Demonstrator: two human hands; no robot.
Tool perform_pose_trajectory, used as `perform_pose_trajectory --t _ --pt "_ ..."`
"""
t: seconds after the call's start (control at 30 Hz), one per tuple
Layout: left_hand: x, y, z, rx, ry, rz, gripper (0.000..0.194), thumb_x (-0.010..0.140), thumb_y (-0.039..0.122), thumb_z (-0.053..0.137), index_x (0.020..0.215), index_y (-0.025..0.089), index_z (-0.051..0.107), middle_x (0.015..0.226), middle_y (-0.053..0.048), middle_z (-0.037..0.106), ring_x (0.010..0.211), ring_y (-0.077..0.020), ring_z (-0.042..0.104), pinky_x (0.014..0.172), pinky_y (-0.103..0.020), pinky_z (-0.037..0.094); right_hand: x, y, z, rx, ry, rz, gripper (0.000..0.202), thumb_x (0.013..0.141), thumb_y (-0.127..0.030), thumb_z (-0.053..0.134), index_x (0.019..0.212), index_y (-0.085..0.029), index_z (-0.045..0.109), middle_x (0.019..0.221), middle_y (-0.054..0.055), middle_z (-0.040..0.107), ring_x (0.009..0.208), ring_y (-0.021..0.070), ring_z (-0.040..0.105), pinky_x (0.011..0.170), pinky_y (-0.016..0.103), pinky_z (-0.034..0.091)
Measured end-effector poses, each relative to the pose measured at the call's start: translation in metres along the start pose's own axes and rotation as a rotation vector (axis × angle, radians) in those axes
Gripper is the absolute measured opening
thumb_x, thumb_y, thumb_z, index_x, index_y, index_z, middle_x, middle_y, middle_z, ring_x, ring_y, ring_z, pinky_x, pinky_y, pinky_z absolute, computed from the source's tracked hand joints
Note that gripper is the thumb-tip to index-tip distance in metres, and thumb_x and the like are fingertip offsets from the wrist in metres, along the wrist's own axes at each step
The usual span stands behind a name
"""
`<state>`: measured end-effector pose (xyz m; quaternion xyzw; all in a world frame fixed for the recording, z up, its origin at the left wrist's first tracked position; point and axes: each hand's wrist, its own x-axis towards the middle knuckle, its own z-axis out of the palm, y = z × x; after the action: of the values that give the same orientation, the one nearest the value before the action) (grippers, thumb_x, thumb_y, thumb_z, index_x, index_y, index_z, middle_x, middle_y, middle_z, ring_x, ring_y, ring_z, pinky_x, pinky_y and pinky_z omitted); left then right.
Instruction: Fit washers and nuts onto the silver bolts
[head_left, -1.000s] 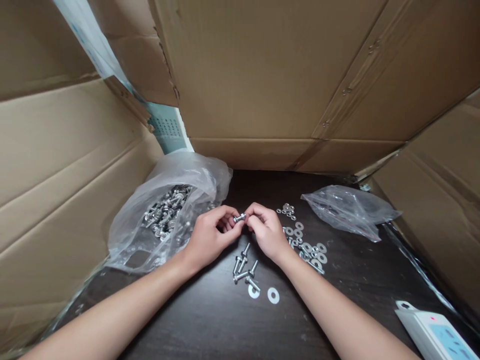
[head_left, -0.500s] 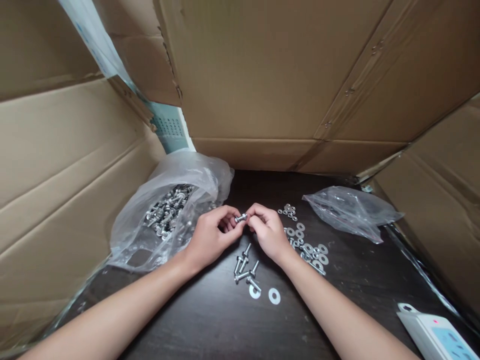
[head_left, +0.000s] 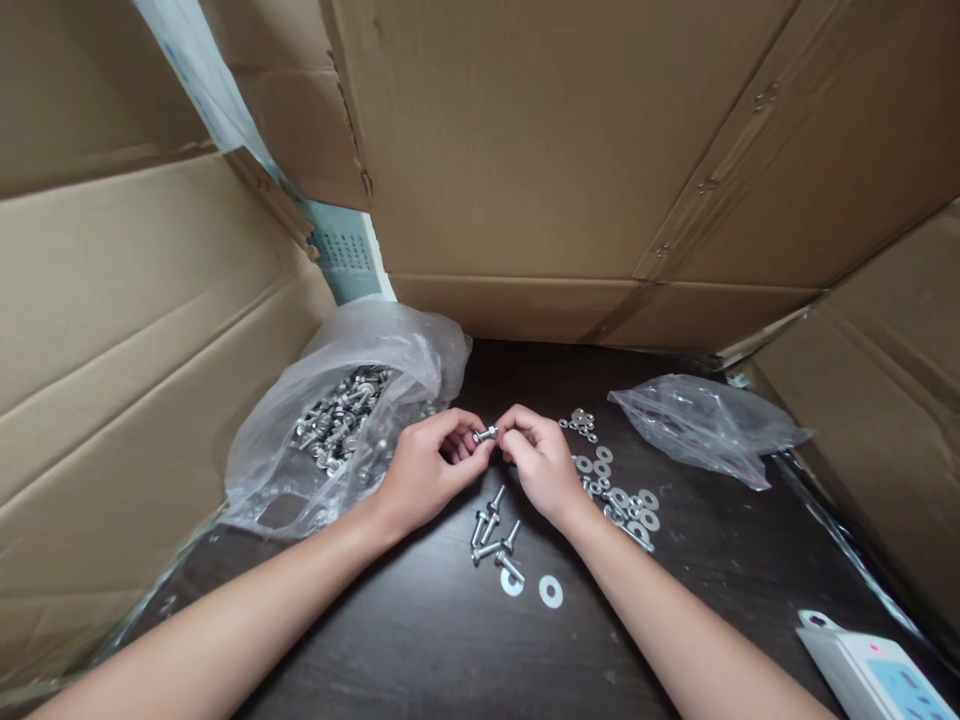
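Observation:
A small silver bolt (head_left: 485, 435) is pinched between the fingertips of both hands, above the middle of the dark table. My left hand (head_left: 435, 465) grips its left end, fingers curled round. My right hand (head_left: 538, 462) closes on the right end; its fingertips partly cover the bolt. Below the hands lie several bolts (head_left: 487, 547) with parts fitted on their shanks. One flat washer (head_left: 550, 591) lies alone, and another (head_left: 512, 583) is partly under a bolt. Beside my right wrist are more washers (head_left: 649, 500), bolts and small nuts (head_left: 581, 420).
A clear plastic bag (head_left: 259, 440) full of bolts stands open at the left. A flatter plastic bag (head_left: 705, 425) lies at the right. A white power strip (head_left: 862, 655) sits at the lower right. Cardboard walls (head_left: 525, 150) enclose the dark table (head_left: 375, 640).
The view has shifted slightly, so everything appears a little to the right. Both hands stay together on the bolt, with only a slight change at the fingertips.

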<state>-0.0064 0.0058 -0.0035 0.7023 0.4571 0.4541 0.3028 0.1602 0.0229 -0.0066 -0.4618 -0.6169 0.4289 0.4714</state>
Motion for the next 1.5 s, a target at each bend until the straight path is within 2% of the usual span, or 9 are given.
perform_pose_trajectory --t 0.1,0.23,0.67,0.9,1.13,1.3,1.5 --pt "-0.0004 0.0006 0.0001 -0.011 -0.007 0.003 0.007 0.085 0.019 0.069 0.091 0.016 0.070 0.075 0.000 0.069 0.064 -0.0116 0.063 0.062 -0.022 0.052 0.0001 0.0008 0.0012 0.032 0.025 0.003 0.009 0.072 -0.025 0.052 0.070 -0.021 0.060 0.065 -0.001 0.054 0.061 0.0154 0.049 0.057 0.028 0.039" --pt "-0.0003 0.0019 0.0000 -0.005 -0.013 0.006 0.006 0.085 0.019 0.068 0.091 0.016 0.070 0.074 -0.001 0.069 0.064 -0.0118 0.063 0.062 -0.022 0.052 0.0002 0.0019 0.0022 0.083 0.027 -0.011 0.013 0.070 -0.024 0.052 0.077 -0.021 0.062 0.068 -0.002 0.056 0.060 0.0149 0.050 0.058 0.028 0.040" --pt "0.0001 0.0036 -0.0017 0.015 -0.018 0.029 0.005 0.084 0.016 0.067 0.089 0.017 0.069 0.074 0.000 0.069 0.064 -0.0117 0.062 0.062 -0.022 0.052 -0.0018 -0.0051 0.0009 0.023 -0.034 -0.024 0.008 0.075 -0.028 0.054 0.071 -0.021 0.056 0.064 -0.002 0.051 0.061 0.0150 0.048 0.059 0.028 0.039" --pt "0.0003 0.0038 -0.0017 0.022 -0.027 0.039 0.008 0.083 0.013 0.066 0.090 0.017 0.069 0.074 0.001 0.068 0.064 -0.0115 0.062 0.063 -0.022 0.052 -0.0042 -0.0063 0.0022 0.019 -0.044 -0.045 0.009 0.079 -0.028 0.054 0.080 -0.020 0.060 0.072 0.000 0.057 0.064 0.0152 0.051 0.060 0.028 0.041" --pt "0.0004 0.0050 -0.0021 0.033 -0.031 0.056 0.007 0.083 0.014 0.065 0.087 0.017 0.068 0.071 0.001 0.066 0.062 -0.0112 0.061 0.061 -0.022 0.051 -0.0037 -0.0054 0.0026 -0.036 -0.056 -0.055 0.006 0.078 -0.026 0.054 0.075 -0.021 0.055 0.069 -0.001 0.054 0.063 0.0149 0.050 0.059 0.028 0.039" --pt "-0.0001 0.0052 -0.0025 0.031 -0.040 0.070 0.007 0.083 0.015 0.064 0.089 0.017 0.067 0.072 0.001 0.067 0.061 -0.0112 0.062 0.061 -0.022 0.053 -0.0026 -0.0058 0.0039 -0.088 -0.038 -0.043 0.016 0.082 -0.029 0.051 0.068 -0.022 0.052 0.064 -0.002 0.051 0.061 0.0144 0.046 0.058 0.027 0.037" --pt "-0.0006 0.0042 -0.0018 0.033 -0.017 0.087 0.008 0.083 0.015 0.064 0.091 0.017 0.068 0.071 0.001 0.067 0.061 -0.0110 0.062 0.061 -0.022 0.053 -0.0027 -0.0036 0.0063 -0.116 -0.056 -0.013 0.040 0.092 -0.042 0.050 0.059 -0.022 0.044 0.057 -0.004 0.039 0.057 0.0127 0.037 0.054 0.027 0.029"
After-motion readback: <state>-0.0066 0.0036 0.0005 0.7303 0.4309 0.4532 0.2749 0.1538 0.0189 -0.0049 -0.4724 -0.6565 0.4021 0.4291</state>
